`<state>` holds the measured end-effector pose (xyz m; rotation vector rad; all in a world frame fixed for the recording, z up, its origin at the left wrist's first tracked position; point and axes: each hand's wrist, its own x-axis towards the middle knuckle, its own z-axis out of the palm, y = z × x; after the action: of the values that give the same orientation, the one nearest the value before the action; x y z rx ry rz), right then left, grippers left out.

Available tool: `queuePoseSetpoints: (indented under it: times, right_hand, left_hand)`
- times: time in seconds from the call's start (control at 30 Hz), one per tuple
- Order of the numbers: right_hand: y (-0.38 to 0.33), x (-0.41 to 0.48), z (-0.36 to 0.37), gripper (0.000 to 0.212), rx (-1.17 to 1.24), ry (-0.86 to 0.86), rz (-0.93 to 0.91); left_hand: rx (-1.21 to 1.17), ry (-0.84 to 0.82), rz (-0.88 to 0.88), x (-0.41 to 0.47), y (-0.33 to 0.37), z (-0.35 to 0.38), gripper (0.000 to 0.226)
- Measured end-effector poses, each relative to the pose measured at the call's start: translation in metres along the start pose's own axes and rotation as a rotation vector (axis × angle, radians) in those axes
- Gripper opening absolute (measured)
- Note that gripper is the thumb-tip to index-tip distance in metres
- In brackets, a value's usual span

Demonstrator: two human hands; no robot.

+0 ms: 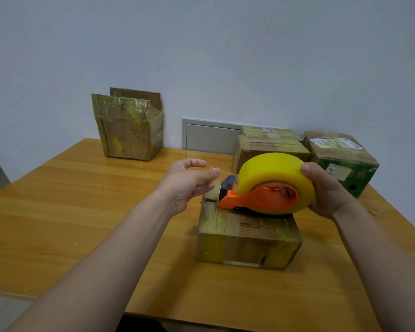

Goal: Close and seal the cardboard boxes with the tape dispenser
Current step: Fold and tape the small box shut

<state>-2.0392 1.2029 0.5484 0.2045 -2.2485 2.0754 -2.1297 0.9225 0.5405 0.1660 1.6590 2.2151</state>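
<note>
Orange tape dispenser (268, 188): my right hand (326, 190) is gripping it, cardboard box (247, 238) just below those fingers; my left hand (189, 180) is hanging open beside them.

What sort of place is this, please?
Probably a plain room used for packing parcels: a wooden table by a bare wall, taped boxes on it, and a tape dispenser held in the right hand.

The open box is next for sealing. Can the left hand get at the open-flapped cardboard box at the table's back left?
Probably yes. The left hand is open and holds nothing, and only bare wooden table lies between it and the open-flapped brown cardboard box; nothing blocks the way.
</note>
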Motion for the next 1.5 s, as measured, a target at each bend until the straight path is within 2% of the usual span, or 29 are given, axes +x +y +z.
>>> queuePoseSetpoints:
  times: [0.13,0.23,0.27,0.3,0.37,0.4,0.43,0.47,0.53,0.57,0.7,0.77,0.87,0.9,1.0,1.07,1.17,1.33,1.43,1.5]
  right_hand:
    - [-0.018,0.004,-0.002,0.093,-0.071,-0.055,0.031]
    - [-0.024,0.007,-0.003,0.115,0.050,-0.010,0.104]
    - [-0.027,0.007,-0.002,0.107,0.119,-0.033,0.107]
    - [-0.030,0.008,-0.001,0.087,0.157,-0.082,0.079]
    - [-0.036,0.007,0.000,0.053,0.143,-0.134,0.023]
    - [-0.039,0.005,0.001,0.046,0.121,-0.139,0.021]
    - [-0.039,0.005,0.000,0.045,0.098,-0.148,0.032]
    - [-0.039,0.004,0.001,0.054,0.081,-0.150,0.049]
    - [-0.040,0.004,0.005,0.084,0.059,-0.105,0.075]
    - [-0.040,0.005,0.008,0.092,0.060,-0.060,0.085]
    - [-0.041,0.013,0.016,0.073,0.052,0.061,0.129]
    - [-0.041,0.015,0.016,0.068,0.056,0.060,0.150]
    - [-0.043,0.009,0.012,0.051,0.144,0.030,0.180]
    - [-0.042,0.007,0.007,0.051,0.149,0.026,0.194]
    - [-0.037,0.006,-0.001,0.086,0.096,0.054,0.221]
    - [-0.034,0.009,0.002,0.097,0.072,0.106,0.232]
    - [-0.032,0.015,0.007,0.097,0.091,0.179,0.228]
    - [-0.033,0.017,0.008,0.092,0.088,0.165,0.246]
    - [-0.033,0.015,0.007,0.079,0.066,0.143,0.255]
    - [-0.034,0.015,0.007,0.081,0.055,0.147,0.256]
  left_hand:
    - [-0.021,0.013,0.017,-0.003,0.001,-0.012,0.042]
    - [-0.074,0.036,0.039,-0.007,0.005,-0.022,0.037]
    - [-0.080,0.040,0.041,-0.008,0.006,-0.024,0.036]
    - [-0.089,0.043,0.037,-0.008,0.006,-0.027,0.036]
    - [-0.117,0.056,0.023,-0.008,0.003,-0.033,0.037]
    - [-0.124,0.063,0.013,-0.008,0.001,-0.035,0.037]
    - [-0.126,0.067,0.001,-0.008,-0.002,-0.036,0.036]
    - [-0.128,0.066,-0.012,-0.008,-0.005,-0.036,0.035]
    - [-0.132,0.051,-0.038,-0.008,-0.012,-0.035,0.034]
    - [-0.135,0.042,-0.051,-0.008,-0.017,-0.035,0.034]
    - [-0.192,0.038,-0.096,-0.004,-0.030,-0.036,0.040]
    - [-0.213,0.044,-0.109,0.000,-0.032,-0.039,0.041]
    - [-0.255,0.034,-0.142,0.004,-0.037,-0.045,0.039]
    - [-0.266,0.028,-0.158,0.004,-0.039,-0.045,0.036]
    - [-0.290,0.016,-0.192,0.007,-0.048,-0.043,0.028]
    - [-0.306,0.013,-0.206,0.009,-0.055,-0.044,0.031]
    - [-0.329,0.001,-0.235,0.011,-0.066,-0.046,0.037]
    - [-0.399,-0.050,-0.243,0.014,-0.075,-0.050,0.046]
    - [-0.441,-0.066,-0.238,0.016,-0.078,-0.050,0.044]
    - [-0.458,-0.082,-0.220,0.016,-0.077,-0.050,0.037]
